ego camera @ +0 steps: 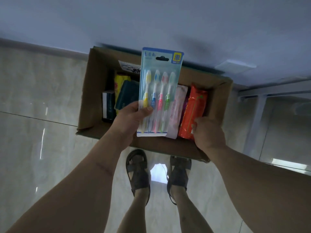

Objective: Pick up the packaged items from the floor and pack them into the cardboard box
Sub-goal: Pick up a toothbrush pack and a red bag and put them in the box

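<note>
Cardboard box (94,91): L grip (133,118) pinches toothbrush pack (159,84), R grip (208,133) holds orange packet (193,113).

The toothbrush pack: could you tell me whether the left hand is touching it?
Touching. The head view shows the left hand pinching the toothbrush pack, thumb across its front.

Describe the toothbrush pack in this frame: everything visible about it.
The toothbrush pack is a flat blister card, pale blue with a clear plastic front, a hang slot and a yellow label at its top. Four brushes lie side by side: yellow, blue, pink, green. The left hand pinches its lower left edge, holding it upright over the open cardboard box.
</note>
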